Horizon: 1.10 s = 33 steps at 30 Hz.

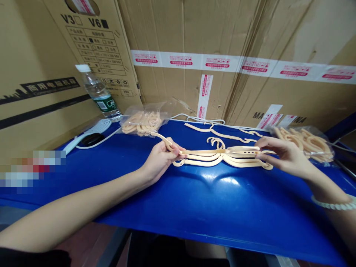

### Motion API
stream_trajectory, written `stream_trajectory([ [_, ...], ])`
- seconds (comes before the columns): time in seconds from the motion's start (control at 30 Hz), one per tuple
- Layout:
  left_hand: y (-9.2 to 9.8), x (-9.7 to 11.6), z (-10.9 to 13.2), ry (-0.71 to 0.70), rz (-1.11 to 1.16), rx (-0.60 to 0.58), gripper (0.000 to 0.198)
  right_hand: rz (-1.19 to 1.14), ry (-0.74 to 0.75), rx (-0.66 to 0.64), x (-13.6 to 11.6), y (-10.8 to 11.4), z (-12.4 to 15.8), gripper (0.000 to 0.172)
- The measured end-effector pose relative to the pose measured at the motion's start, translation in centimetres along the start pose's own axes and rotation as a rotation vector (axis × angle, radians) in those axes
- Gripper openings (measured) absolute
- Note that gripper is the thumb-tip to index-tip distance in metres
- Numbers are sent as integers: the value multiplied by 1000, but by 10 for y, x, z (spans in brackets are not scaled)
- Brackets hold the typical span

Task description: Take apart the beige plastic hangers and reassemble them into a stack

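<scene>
A cream plastic hanger [203, 152] stretches between both hands, just above the blue table [194, 211]. My left hand [158, 161] is closed, pinching its left end between thumb and fingers; a curved cream arm juts up and left past that grip. At the other end, my right hand [289, 157] has thumb and fingers closed on a slotted part of the hanger. Directly below and behind it, several matching cream hangers [204, 163] lie grouped, with hooks [218, 142] pointing away from me. Farther back lie loose cream hanger pieces [198, 128].
Clear bags of cream hanger parts lie at left [141, 122] and right [311, 142]. A water bottle [101, 98] stands against cardboard boxes [172, 33] walling the back and left. A white cable [191, 118], a white handled object [91, 129] and a dark oval object [92, 139] are at the back.
</scene>
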<state>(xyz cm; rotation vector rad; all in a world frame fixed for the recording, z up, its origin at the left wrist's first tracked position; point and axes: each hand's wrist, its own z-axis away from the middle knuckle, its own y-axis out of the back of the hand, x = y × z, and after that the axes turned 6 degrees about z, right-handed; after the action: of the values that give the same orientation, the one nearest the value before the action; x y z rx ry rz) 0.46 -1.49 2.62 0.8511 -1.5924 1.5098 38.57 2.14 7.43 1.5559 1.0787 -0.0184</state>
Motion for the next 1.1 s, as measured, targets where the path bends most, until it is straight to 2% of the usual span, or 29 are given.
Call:
stream_trajectory([
  [0.27, -4, 2, 1, -62, 6, 15, 46, -34, -63, -8, -10, -2, 0, 27],
  [0.43, -6, 2, 0, -135, 34, 42, 48, -80, -181, 25, -18, -5, -1, 40],
  [0.53, -7, 1, 3, -155, 17, 56, 43, -88, -240, 55, -22, -3, -1, 46],
  [0.6, -9, -1, 10, -165, -104, 27, 32, -102, -246, 73, -24, 0, -2, 46],
  [0.63, -10, -3, 16, -194, -216, -24, 24, -113, -246, 76, -24, 2, -1, 45],
  [0.7, -12, -5, 30, -345, -525, -258, 10, -137, -242, 63, -26, 7, -1, 41],
  [0.77, -15, -9, 44, -590, -838, -660, 19, -160, -231, 10, -25, 11, 1, 37],
  [0.8, -16, -10, 50, -709, -958, -816, 23, -168, -226, -26, -25, 12, 1, 36],
  [0.83, -16, -12, 54, -811, -1051, -935, 25, -171, -224, -67, -24, 13, 2, 35],
  [0.87, -15, -13, 57, -887, -1123, -1001, 27, -169, -226, -113, -23, 13, 3, 34],
  [0.93, -13, -16, 58, -948, -1232, -1019, 30, -157, -233, -209, -20, 12, 4, 33],
  [1.1, -8, -17, 48, -791, -1261, -920, 37, -52, -253, -399, -15, 9, 6, 26],
])
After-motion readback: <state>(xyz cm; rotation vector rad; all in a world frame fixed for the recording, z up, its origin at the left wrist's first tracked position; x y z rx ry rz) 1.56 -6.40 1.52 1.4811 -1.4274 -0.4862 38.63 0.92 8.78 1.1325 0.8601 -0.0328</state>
